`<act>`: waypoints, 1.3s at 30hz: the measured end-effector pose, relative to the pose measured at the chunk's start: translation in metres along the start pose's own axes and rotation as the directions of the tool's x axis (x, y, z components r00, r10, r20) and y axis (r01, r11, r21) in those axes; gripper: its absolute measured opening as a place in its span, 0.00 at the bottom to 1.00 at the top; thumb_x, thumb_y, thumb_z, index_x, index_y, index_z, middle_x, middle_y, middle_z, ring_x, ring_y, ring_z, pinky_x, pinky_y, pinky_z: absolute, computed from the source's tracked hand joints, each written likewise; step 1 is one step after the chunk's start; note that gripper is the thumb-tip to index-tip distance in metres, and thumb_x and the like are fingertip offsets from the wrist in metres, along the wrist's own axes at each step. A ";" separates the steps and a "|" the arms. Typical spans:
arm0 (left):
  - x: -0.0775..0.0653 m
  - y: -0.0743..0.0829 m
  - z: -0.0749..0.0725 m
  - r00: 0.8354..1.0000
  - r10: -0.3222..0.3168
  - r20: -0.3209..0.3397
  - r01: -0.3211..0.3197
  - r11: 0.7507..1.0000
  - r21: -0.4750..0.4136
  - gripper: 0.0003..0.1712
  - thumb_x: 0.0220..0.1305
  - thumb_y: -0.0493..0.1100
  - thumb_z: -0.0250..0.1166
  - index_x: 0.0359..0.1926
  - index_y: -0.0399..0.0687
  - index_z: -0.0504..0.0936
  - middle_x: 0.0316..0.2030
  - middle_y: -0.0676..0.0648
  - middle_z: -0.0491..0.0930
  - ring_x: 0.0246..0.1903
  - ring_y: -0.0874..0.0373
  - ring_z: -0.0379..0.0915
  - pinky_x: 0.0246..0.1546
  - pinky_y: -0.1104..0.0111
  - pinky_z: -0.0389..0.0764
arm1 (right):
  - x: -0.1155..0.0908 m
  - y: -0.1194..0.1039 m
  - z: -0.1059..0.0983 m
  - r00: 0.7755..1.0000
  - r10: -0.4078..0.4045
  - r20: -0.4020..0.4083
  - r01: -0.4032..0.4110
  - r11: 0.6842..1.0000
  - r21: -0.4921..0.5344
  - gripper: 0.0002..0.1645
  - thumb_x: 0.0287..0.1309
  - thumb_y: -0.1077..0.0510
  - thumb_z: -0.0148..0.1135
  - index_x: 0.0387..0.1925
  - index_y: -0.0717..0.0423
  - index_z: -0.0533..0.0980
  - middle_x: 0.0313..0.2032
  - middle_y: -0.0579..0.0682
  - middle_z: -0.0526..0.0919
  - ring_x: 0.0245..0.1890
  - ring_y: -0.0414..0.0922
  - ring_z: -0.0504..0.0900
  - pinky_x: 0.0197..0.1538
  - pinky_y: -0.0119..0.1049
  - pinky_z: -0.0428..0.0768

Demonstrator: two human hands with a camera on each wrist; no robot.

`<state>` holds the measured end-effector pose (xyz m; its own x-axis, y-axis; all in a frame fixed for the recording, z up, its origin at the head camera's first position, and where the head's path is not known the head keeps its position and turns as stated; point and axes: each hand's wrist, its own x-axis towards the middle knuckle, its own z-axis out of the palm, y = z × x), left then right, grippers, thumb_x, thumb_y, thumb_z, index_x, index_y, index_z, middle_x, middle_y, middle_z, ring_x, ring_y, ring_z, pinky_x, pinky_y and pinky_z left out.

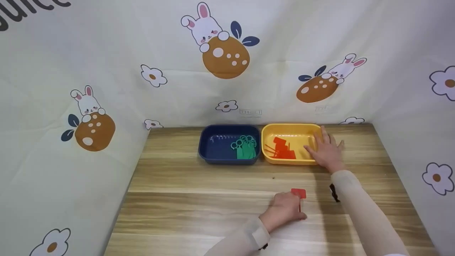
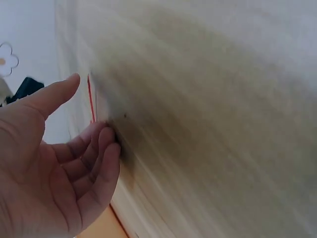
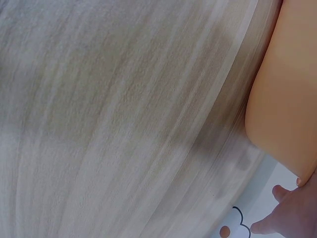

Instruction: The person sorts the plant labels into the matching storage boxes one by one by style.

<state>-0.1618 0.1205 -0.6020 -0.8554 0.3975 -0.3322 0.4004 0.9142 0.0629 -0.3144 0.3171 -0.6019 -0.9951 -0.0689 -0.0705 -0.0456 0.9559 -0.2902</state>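
On the wooden table (image 1: pixel 199 206) lies a flat red plastic piece (image 1: pixel 298 193) with a square head and a thin stem. My left hand (image 1: pixel 284 206) is down at it, fingers bent at the head and thumb near the stem's lower end. In the left wrist view, thumb and fingers stand apart, with the piece's red edge (image 2: pixel 90 96) between them. My right hand (image 1: pixel 327 152) rests with spread fingers on the right rim of a yellow bin (image 1: pixel 302 128). Several orange-red flat pieces (image 1: pixel 285 151) lie inside that bin, some with thin stems.
Left of the yellow bin, close beside it, stands a dark blue bin (image 1: pixel 213 161). Several green flat pieces with rings (image 1: pixel 246 151) lie in its right part. A light cloth (image 1: pixel 277 81) printed with rabbits and flowers hangs behind the table and at both sides.
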 end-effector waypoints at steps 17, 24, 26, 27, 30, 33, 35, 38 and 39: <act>-0.004 0.004 0.002 0.993 -0.068 -0.096 0.077 0.993 0.093 0.04 0.63 0.47 0.66 0.30 0.61 0.83 0.28 0.58 0.83 0.29 0.65 0.79 0.23 0.70 0.76 | 0.000 -0.002 -0.003 1.000 0.004 0.013 -0.004 1.000 -0.006 0.50 0.68 0.28 0.42 0.77 0.56 0.51 0.79 0.62 0.35 0.73 0.75 0.46 0.64 0.83 0.33; -0.005 -0.001 0.002 0.993 -0.041 -0.107 0.053 0.993 0.104 0.15 0.58 0.61 0.69 0.35 0.59 0.81 0.33 0.57 0.82 0.35 0.63 0.79 0.28 0.69 0.78 | 0.000 -0.002 -0.003 1.000 0.006 0.018 -0.006 1.000 0.001 0.49 0.69 0.29 0.41 0.78 0.55 0.50 0.79 0.61 0.32 0.73 0.75 0.45 0.64 0.82 0.32; -0.007 0.000 0.003 0.994 -0.022 -0.110 0.037 0.990 0.135 0.19 0.56 0.66 0.69 0.36 0.60 0.81 0.33 0.58 0.81 0.35 0.64 0.79 0.27 0.69 0.78 | 0.000 -0.002 -0.004 1.000 0.007 0.018 -0.007 1.000 0.006 0.50 0.68 0.28 0.41 0.77 0.56 0.51 0.79 0.61 0.32 0.73 0.74 0.45 0.64 0.82 0.32; -0.007 0.000 0.004 0.994 -0.015 -0.113 0.032 0.989 0.148 0.19 0.55 0.67 0.69 0.37 0.61 0.81 0.33 0.58 0.82 0.35 0.64 0.79 0.26 0.70 0.77 | 0.000 -0.002 -0.004 1.000 0.007 0.019 -0.007 1.000 0.008 0.50 0.68 0.28 0.41 0.77 0.56 0.51 0.79 0.60 0.32 0.74 0.74 0.45 0.64 0.82 0.32; -0.009 0.003 0.005 0.990 -0.011 -0.143 0.034 0.986 0.166 0.12 0.60 0.61 0.68 0.37 0.63 0.83 0.32 0.59 0.83 0.33 0.65 0.80 0.25 0.71 0.77 | 0.000 -0.002 -0.003 1.000 0.003 0.029 -0.003 1.000 0.008 0.51 0.68 0.27 0.40 0.77 0.57 0.52 0.79 0.61 0.32 0.74 0.73 0.44 0.64 0.82 0.33; -0.010 0.004 0.006 0.984 -0.016 -0.178 0.044 0.986 0.158 0.02 0.64 0.51 0.66 0.34 0.64 0.84 0.30 0.60 0.83 0.30 0.66 0.79 0.25 0.73 0.77 | 0.000 -0.001 -0.003 0.999 0.002 0.035 -0.002 1.000 -0.001 0.51 0.68 0.26 0.39 0.77 0.56 0.51 0.79 0.61 0.32 0.74 0.73 0.44 0.64 0.82 0.33; -0.010 0.004 0.007 0.981 -0.017 -0.191 0.046 0.988 0.149 0.05 0.65 0.48 0.64 0.32 0.64 0.83 0.29 0.60 0.83 0.30 0.66 0.79 0.25 0.73 0.78 | -0.001 -0.002 -0.003 0.999 0.001 0.032 -0.001 1.000 -0.002 0.51 0.68 0.26 0.39 0.77 0.57 0.51 0.79 0.61 0.32 0.74 0.73 0.44 0.64 0.82 0.33; -0.009 0.002 0.007 0.983 -0.021 -0.182 0.043 0.992 0.116 0.06 0.65 0.46 0.65 0.30 0.63 0.81 0.28 0.58 0.82 0.29 0.65 0.79 0.24 0.72 0.77 | -0.001 -0.002 -0.003 1.000 0.000 0.028 0.000 1.000 -0.007 0.52 0.68 0.26 0.39 0.77 0.56 0.52 0.79 0.61 0.33 0.74 0.73 0.44 0.64 0.82 0.33; -0.009 0.002 0.007 0.984 -0.025 -0.175 0.043 0.994 0.096 0.06 0.64 0.46 0.65 0.29 0.62 0.81 0.27 0.58 0.82 0.29 0.64 0.79 0.24 0.72 0.77 | -0.001 -0.002 -0.003 1.000 0.000 0.028 0.000 1.000 -0.007 0.52 0.68 0.26 0.39 0.77 0.56 0.52 0.79 0.61 0.33 0.74 0.73 0.44 0.64 0.82 0.33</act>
<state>-0.1513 0.1178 -0.6050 -0.9095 0.3819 -0.1642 0.3933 0.9185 -0.0420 -0.3140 0.3162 -0.5988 -0.9923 -0.0772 -0.0973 -0.0467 0.9577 -0.2839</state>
